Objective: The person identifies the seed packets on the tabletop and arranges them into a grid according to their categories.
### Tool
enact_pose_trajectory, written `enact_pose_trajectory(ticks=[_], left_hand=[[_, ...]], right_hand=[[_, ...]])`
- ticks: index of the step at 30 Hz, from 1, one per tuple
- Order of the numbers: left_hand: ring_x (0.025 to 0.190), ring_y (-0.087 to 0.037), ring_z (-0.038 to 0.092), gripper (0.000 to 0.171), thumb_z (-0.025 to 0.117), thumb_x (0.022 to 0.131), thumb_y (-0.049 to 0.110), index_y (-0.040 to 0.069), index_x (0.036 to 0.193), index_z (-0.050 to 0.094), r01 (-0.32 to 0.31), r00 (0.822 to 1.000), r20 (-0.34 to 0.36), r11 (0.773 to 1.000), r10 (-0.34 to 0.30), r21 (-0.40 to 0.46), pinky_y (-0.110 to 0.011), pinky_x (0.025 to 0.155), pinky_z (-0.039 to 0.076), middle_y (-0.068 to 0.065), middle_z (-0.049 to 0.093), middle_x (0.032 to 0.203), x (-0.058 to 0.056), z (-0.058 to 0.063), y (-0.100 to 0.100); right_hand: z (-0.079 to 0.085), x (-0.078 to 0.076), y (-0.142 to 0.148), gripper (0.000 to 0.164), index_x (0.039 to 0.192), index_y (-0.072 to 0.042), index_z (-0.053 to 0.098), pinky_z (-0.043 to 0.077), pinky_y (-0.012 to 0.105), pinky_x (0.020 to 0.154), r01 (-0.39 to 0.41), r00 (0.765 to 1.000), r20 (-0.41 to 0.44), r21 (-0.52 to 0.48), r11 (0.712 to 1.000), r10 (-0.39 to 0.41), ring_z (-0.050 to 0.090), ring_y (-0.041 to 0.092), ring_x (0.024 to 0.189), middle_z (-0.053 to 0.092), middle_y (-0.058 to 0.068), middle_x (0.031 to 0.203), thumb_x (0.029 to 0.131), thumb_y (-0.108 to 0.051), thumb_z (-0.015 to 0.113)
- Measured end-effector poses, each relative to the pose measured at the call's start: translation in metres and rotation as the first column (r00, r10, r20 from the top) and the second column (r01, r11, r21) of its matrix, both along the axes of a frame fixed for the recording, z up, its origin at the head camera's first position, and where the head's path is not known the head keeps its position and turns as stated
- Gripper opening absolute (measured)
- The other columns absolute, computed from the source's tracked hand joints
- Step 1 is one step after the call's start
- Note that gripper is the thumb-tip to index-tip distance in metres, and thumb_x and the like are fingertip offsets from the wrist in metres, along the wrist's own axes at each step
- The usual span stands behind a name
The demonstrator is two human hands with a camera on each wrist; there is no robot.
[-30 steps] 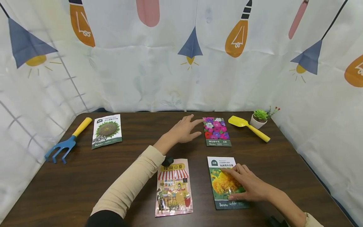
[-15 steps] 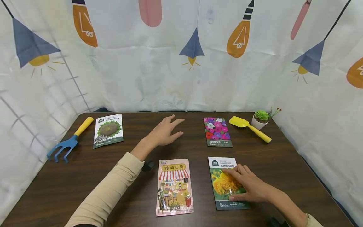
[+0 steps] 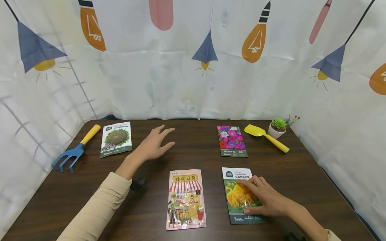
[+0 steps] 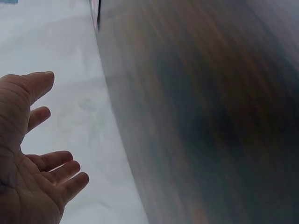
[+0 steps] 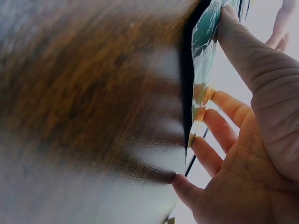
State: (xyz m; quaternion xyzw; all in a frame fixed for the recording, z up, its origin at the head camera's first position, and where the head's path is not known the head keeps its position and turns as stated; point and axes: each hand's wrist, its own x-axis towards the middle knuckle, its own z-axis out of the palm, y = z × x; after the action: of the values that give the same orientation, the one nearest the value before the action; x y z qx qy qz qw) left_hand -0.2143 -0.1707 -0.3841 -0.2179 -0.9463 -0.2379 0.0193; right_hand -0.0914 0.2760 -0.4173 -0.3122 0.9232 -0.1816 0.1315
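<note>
My right hand (image 3: 266, 197) rests on a seed packet with yellow flowers (image 3: 235, 197), its fingertips and thumb touching the front. In the right wrist view, the little finger meets the table beside the packet's edge (image 5: 198, 70). Over the table, my left hand (image 3: 152, 144) hovers with spread fingers and holds nothing. Nearest to it lies a packet with a green-rimmed flower head (image 3: 116, 137). Between the hands, closer to me, is a pink packet with a shop drawing (image 3: 186, 201). Farther back lies a packet with pink and purple flowers (image 3: 231, 140).
A blue hand fork (image 3: 70, 154) with a yellow handle lies at the left edge of the brown table (image 3: 193, 144). At the back right are a yellow trowel (image 3: 266, 135) and a small potted succulent (image 3: 276, 128). A patterned white curtain (image 3: 150, 73) hangs behind.
My left hand has moved left, away from the pink-and-purple flower packet and toward the green-rimmed flower packet. The right hand has stayed on the yellow flower packet.
</note>
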Motion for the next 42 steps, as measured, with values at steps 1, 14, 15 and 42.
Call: enact_pose_trajectory(ticks=[1,14,15,42], left_hand=[[0.15,-0.052,0.022,0.062,0.061,0.104,0.033,0.013,0.158,0.039,-0.013,1.0,0.004,1.0,0.013,-0.001,-0.071,0.111,0.031,-0.032,0.024,0.162,0.001,-0.002,-0.005],[0.144,-0.061,0.022,0.062,0.059,0.105,0.031,0.001,0.155,0.038,-0.12,0.993,0.016,0.993,0.119,0.023,-0.078,0.109,0.025,-0.042,0.026,0.155,0.01,-0.018,-0.069],[0.143,-0.062,0.022,0.062,0.058,0.105,0.031,0.001,0.155,0.038,-0.127,0.992,0.017,0.992,0.127,0.022,-0.078,0.109,0.025,-0.042,0.027,0.154,0.01,-0.018,-0.073],[0.132,-0.067,0.03,0.075,0.069,0.099,0.03,-0.007,0.153,0.032,-0.276,0.959,0.06,0.96,0.278,-0.047,-0.079,0.107,0.018,-0.046,0.039,0.142,-0.013,-0.032,-0.164]], right_hand=[[0.0,0.0,0.0,0.086,0.157,-0.028,0.039,0.033,0.029,0.081,0.0,1.0,0.001,0.0,1.0,0.0,0.034,0.013,0.102,0.04,-0.007,0.115,0.086,-0.068,0.068],[-0.003,0.001,0.0,0.086,0.156,-0.027,0.041,0.034,0.029,0.082,0.009,1.0,-0.006,-0.012,1.0,-0.009,0.034,0.013,0.103,0.04,-0.008,0.116,0.086,-0.069,0.067],[-0.003,0.001,0.0,0.087,0.156,-0.027,0.04,0.034,0.029,0.082,0.01,1.0,-0.007,-0.013,1.0,-0.01,0.034,0.013,0.103,0.04,-0.008,0.116,0.086,-0.07,0.067],[-0.001,0.002,-0.001,0.085,0.156,-0.027,0.04,0.037,0.031,0.083,0.014,1.0,0.012,-0.014,1.0,-0.014,0.034,0.015,0.105,0.04,-0.006,0.117,0.087,-0.066,0.069]])
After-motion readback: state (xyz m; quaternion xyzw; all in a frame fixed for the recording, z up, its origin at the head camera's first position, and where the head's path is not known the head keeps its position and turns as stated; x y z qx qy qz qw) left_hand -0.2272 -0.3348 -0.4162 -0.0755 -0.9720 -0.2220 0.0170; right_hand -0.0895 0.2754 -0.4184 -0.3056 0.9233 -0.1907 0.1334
